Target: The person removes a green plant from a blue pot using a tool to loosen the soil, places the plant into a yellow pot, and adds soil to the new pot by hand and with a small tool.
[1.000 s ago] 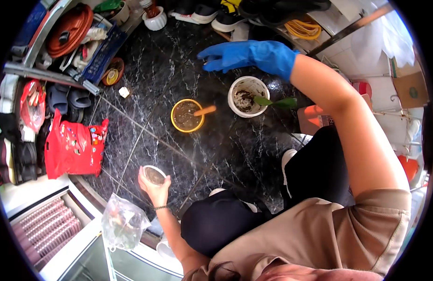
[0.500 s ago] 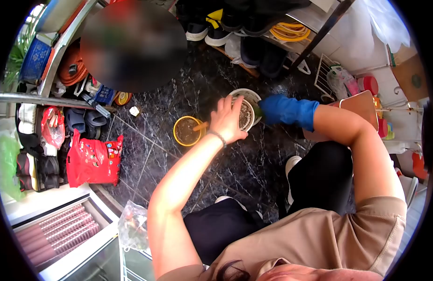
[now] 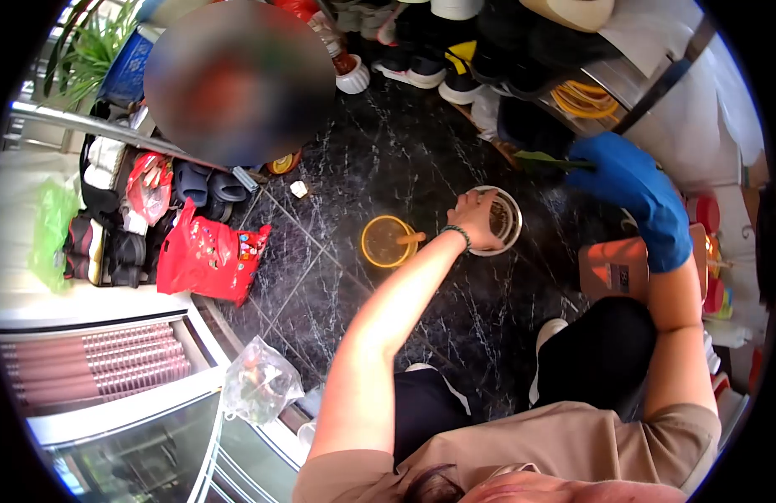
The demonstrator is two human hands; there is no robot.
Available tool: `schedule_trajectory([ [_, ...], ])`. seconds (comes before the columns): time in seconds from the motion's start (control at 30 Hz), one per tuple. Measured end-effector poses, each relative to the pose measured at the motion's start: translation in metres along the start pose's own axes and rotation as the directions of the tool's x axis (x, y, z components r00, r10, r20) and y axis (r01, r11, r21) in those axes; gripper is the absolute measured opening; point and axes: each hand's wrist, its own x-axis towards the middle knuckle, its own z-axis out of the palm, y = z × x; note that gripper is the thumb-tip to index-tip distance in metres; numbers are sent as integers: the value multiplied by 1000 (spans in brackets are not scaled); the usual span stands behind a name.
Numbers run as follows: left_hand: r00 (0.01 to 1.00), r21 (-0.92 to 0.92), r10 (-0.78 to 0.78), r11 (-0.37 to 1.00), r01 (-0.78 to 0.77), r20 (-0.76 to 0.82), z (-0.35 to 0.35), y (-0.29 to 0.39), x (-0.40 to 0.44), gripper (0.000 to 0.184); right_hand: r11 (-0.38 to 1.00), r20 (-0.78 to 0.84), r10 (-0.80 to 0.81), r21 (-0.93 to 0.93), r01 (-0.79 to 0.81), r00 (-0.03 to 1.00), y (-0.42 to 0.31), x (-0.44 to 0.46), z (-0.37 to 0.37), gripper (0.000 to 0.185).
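Observation:
My bare left hand [image 3: 474, 220], a bracelet at its wrist, is closed on the rim of a small inner pot with soil. This sits within a white flowerpot [image 3: 515, 232] on the floor. My right hand [image 3: 627, 172], in a blue rubber glove, is closed on a plant with a long green leaf [image 3: 540, 158], held above and right of the pots; its lower part is hidden by the glove. Left of my left hand stands a yellow-rimmed pot [image 3: 382, 243] of soil, with an orange-brown handle [image 3: 410, 239] lying across its rim.
Shoes [image 3: 425, 71] and a yellow coiled hose [image 3: 585, 99] fill the rack at the back. A red bag [image 3: 210, 256] lies at left, near a clear plastic bag [image 3: 260, 381]. A pink box [image 3: 614, 268] is below my right hand. Dark marble tiles [image 3: 321, 289] cover the floor.
My right hand has moved away from the pots to the right, carrying the leaf. The two white pots, apart at their rims before, now look nested. The view has shifted.

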Motion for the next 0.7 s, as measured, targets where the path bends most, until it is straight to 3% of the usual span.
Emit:
schedule_trajectory([
  [0.07, 995, 4, 14, 1000, -14, 97, 7, 1, 22, 123, 998, 34, 57, 12, -58, 998, -1, 1, -1, 21],
  [0.13, 992, 116, -99, 989, 90, 76, 12, 15, 27, 126, 991, 68, 129, 24, -131, 989, 5, 0, 1, 20],
  [0.23, 996, 136, -91, 987, 91, -4, 21, 19, 30, 127, 989, 93, 147, -1, -148, 985, 19, -3, 13, 19],
  [0.3, 996, 234, 93, 968, -86, -18, 22, 18, 27, 123, 989, 71, 132, 55, -136, 989, 23, -7, 17, 18],
  [0.4, 980, 260, 196, 948, -184, -19, 22, 6, 23, 119, 995, 12, 49, 81, -50, 999, 31, -9, 22, 18],
  [0.47, 976, 185, 211, 959, -216, 44, 31, -7, 35, 111, 994, 12, 48, 99, -49, 999, 33, -10, 24, 18],
  [0.53, 980, -10, 191, 981, -192, -54, 43, -13, 43, 78, 992, 13, 36, 120, -38, 999, 31, -9, 27, 19],
  [0.57, 996, -19, 86, 996, -85, 21, 44, -12, 49, 79, 986, 10, 47, 162, -48, 999, 29, -7, 27, 20],
  [0.6, 997, -19, 81, 997, -81, 17, 41, -13, 57, 79, 978, 8, 59, 201, -60, 998, 27, -5, 27, 21],
  [0.63, 973, -174, 43, 985, -3, 226, 43, -20, 73, 100, 978, 9, 56, 201, -56, 998, 25, -4, 26, 21],
  [0.7, 925, -271, 17, 958, 93, 380, 57, -34, 98, 119, 975, 54, 84, 202, -94, 995, 22, -3, 24, 23],
])
